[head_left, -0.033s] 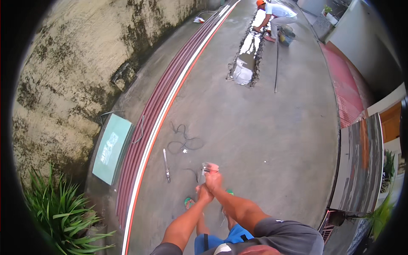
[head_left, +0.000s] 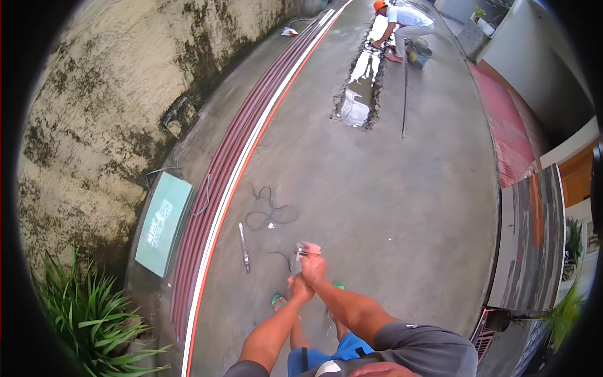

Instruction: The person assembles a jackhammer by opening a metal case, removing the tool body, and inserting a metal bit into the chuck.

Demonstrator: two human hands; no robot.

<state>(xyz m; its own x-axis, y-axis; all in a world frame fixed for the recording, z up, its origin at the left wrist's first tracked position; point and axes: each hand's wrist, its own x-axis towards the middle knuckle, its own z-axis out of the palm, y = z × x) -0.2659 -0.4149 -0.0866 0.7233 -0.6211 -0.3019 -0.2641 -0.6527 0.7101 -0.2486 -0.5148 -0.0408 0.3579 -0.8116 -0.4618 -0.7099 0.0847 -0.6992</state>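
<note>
Both my hands are closed and held close together in front of me, above the concrete floor. My right hand (head_left: 313,269) grips a blurred object with a silvery, pinkish end (head_left: 308,249); its kind cannot be made out. Just below and to the left, my left hand (head_left: 301,288) is closed against the right one, and whatever its fingers hold is hidden. A short dark cord (head_left: 281,254) shows beside the hands. On the floor to their left lies a long slim silvery tool (head_left: 244,249), with a loosely looped dark cable (head_left: 271,213) beyond it.
Long maroon pipes (head_left: 229,169) and white and orange strips run along the left, beside a pale green box (head_left: 164,220). Ahead, a person (head_left: 405,25) crouches at a wet trench (head_left: 355,100) near a bucket (head_left: 418,53) and a thin rod (head_left: 404,107). Plants (head_left: 94,320) stand lower left.
The whole view has shifted slightly, so the trench and cable sit a little further left. My hands keep their grip and nearly the same place.
</note>
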